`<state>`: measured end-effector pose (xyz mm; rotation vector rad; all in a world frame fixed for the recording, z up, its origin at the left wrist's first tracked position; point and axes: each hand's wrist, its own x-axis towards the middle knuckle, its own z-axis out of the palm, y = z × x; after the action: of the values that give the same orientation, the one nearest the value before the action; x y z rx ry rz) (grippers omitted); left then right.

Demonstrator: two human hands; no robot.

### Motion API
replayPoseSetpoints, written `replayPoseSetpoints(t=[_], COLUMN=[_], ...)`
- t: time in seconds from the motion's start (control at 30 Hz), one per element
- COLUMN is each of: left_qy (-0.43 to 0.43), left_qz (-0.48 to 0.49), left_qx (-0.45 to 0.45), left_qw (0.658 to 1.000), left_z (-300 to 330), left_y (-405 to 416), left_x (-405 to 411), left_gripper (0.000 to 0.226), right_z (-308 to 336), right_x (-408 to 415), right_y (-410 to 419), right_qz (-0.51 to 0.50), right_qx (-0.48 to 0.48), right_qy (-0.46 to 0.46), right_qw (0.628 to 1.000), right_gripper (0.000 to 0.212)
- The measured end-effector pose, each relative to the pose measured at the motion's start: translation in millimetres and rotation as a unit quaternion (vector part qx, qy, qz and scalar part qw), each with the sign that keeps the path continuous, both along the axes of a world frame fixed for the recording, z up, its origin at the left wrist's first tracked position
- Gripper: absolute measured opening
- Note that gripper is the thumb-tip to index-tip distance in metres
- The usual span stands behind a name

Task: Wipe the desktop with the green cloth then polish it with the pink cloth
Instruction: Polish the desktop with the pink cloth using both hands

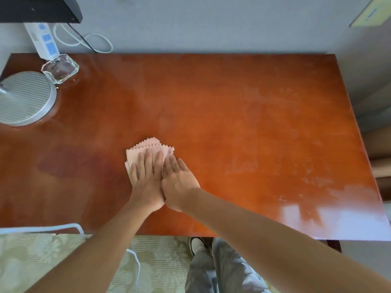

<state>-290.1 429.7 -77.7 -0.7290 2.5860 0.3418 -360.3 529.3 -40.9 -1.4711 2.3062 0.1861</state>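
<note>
A folded pink cloth (151, 147) with zigzag edges lies on the reddish-brown desktop (243, 115), a little left of centre toward the near edge. My left hand (146, 178) lies flat on the cloth, fingers stretched out and pressing it down. My right hand (178, 182) is flat beside it, touching the left hand, its fingertips on the cloth's right corner. Most of the cloth is hidden under both hands. No green cloth is in view.
A round silver lamp base (25, 98) stands at the far left, a glass ashtray (60, 68) behind it, a white power strip (43, 40) and cables at the back left corner. Smears and glare mark the desktop's right side. A white chair frame (42, 228) is at the near left.
</note>
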Motion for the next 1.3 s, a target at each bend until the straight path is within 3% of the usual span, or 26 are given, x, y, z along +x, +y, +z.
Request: replayPoseSetpoints(t=[0.27, 0.47, 0.87, 1.07, 1.3], left_qy=[0.003, -0.048, 0.020, 0.051, 0.090], left_qz=[-0.035, -0.037, -0.119, -0.149, -0.168], left_qx=[-0.011, -0.015, -0.008, 0.024, 0.066], left_qw=[0.999, 0.998, 0.993, 0.987, 0.979], left_z=[9.6, 12.9, -7.0, -3.4, 2.4], left_y=[78.0, 99.4, 180.3, 162.5, 133.7], left_x=[93.2, 94.7, 11.4, -52.8, -122.5], left_gripper=[0.093, 0.092, 0.094, 0.075, 0.071], right_z=[-1.3, 2.5, 4.8, -4.7, 1.4], right_x=[87.3, 95.2, 32.9, -22.3, -104.4], right_y=[82.2, 102.9, 194.7, 188.5, 169.6], right_qz=[0.029, 0.024, -0.181, -0.206, -0.270], right_qx=[-0.034, -0.008, -0.104, -0.064, -0.057], right_qy=[-0.041, -0.044, -0.048, -0.031, 0.010], right_qw=[0.998, 0.999, 0.977, 0.976, 0.961], right_gripper=[0.066, 0.067, 0.067, 0.070, 0.049])
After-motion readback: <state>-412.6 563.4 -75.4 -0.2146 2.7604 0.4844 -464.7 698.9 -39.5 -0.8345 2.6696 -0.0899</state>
